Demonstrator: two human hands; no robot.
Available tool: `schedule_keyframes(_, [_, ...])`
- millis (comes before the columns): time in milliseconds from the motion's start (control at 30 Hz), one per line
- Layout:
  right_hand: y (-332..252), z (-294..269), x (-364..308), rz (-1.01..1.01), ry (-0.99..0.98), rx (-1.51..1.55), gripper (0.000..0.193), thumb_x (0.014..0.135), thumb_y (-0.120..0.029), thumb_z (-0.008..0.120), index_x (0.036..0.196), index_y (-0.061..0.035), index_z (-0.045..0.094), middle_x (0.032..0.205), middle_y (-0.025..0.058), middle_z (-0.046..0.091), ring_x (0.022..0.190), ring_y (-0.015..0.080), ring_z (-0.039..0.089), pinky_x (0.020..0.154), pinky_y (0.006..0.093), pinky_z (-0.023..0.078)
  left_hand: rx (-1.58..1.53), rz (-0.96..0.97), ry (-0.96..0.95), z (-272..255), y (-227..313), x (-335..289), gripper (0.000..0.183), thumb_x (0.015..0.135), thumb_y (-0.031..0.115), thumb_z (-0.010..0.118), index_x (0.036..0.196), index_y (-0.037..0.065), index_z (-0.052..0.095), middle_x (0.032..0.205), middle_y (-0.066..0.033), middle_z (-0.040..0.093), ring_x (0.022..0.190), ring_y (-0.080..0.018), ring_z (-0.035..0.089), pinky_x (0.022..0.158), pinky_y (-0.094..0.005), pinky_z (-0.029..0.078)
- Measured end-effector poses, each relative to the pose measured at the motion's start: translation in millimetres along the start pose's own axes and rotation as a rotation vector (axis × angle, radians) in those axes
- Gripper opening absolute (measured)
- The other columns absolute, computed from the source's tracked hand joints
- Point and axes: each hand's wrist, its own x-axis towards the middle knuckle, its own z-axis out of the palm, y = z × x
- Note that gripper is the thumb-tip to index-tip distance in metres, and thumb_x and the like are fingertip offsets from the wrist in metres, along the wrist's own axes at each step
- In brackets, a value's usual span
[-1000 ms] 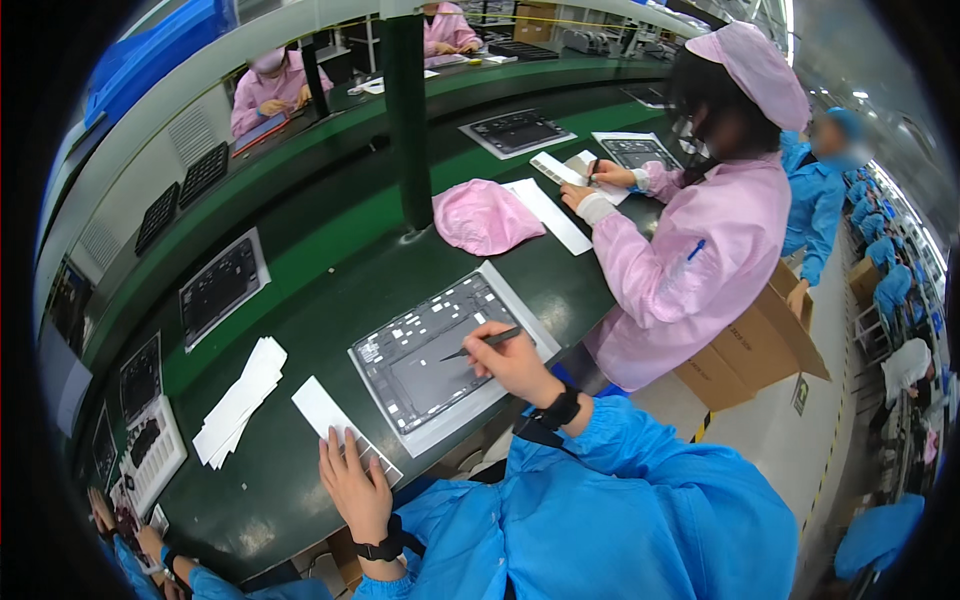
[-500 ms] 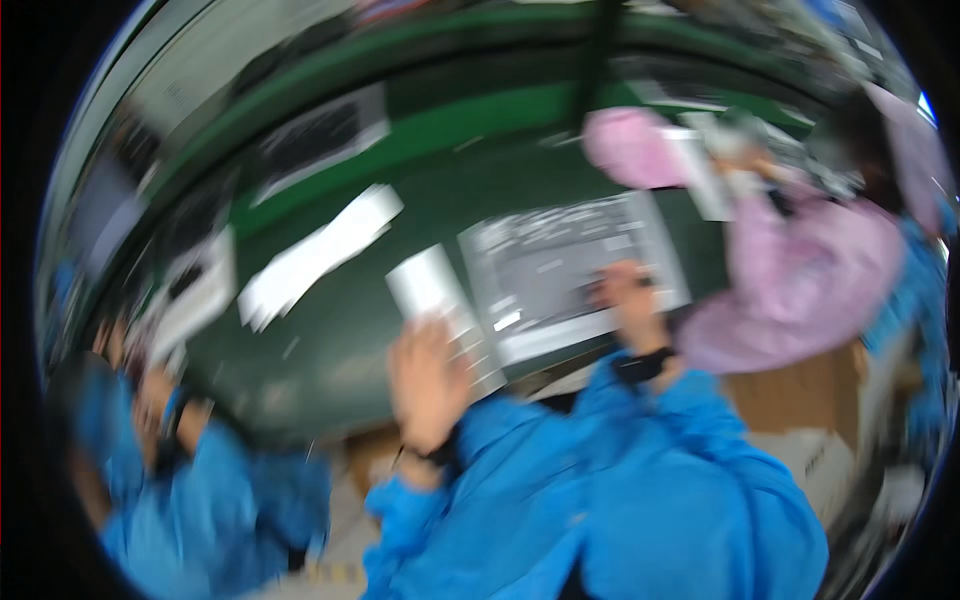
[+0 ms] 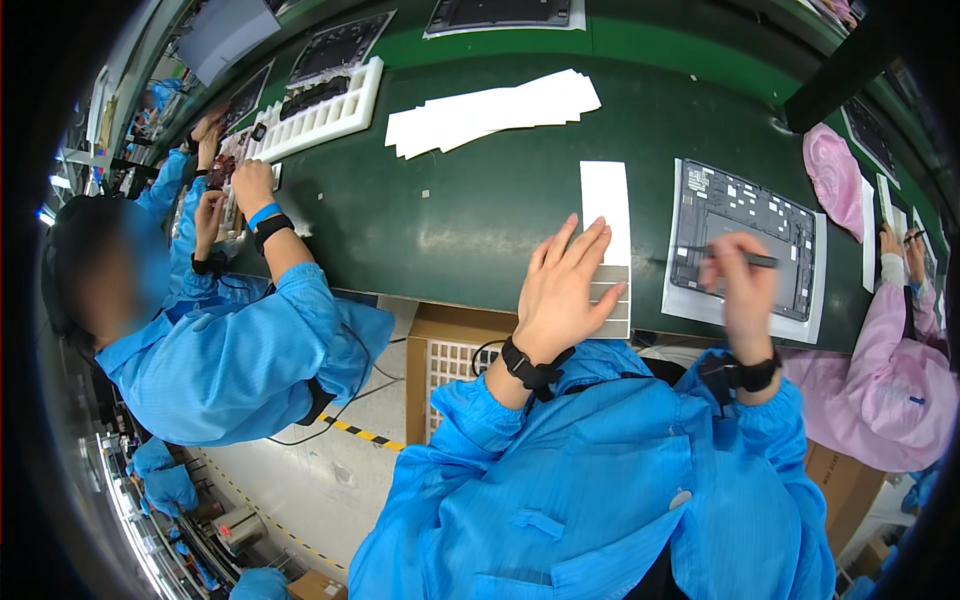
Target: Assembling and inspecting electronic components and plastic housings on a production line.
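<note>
My left hand [image 3: 570,285] lies flat with fingers spread on a white sheet [image 3: 606,205] that has grey strips at its near end. To its right, my right hand [image 3: 742,290], smeared by motion, is closed on a slim black tool [image 3: 760,260] like tweezers or a pen. That hand is over a dark grey tablet-shaped panel [image 3: 745,215] dotted with small white pieces. Beneath the panel is a white backing sheet [image 3: 817,270]. Whether the tool's tip touches the panel, I cannot tell.
Fanned white sheets [image 3: 490,112] lie farther back on the green table [image 3: 450,230]. A white slotted tray [image 3: 345,110] stands at the far left, beside a co-worker in blue [image 3: 230,350]. At right, a co-worker in pink [image 3: 900,390] sits near a pink cloth bundle [image 3: 833,180].
The whole view has swung, showing more of the left side, and has sharpened. My left hand stays on the strip sheet. My right hand remains over the panel, with the black tool now visible.
</note>
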Motion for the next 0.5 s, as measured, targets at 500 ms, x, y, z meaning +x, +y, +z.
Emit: schedule_keyframes(500, [14.5,67.4,-3.3,-0.033,-0.213,-0.316,0.017,0.094,-0.013,0.061,0.088,0.0025,0.064,0.067,0.0033,0.064,0.060,0.0056,0.057,0.052,0.0222,0.043,-0.119,-0.090,0.029,0.5,-1.0,0.7,0.067,0.076,0.036,0.076,0.133,0.007,0.055,0.145,-0.0055,0.050,0.142,-0.0313,0.034,0.114,-0.0492,0.025])
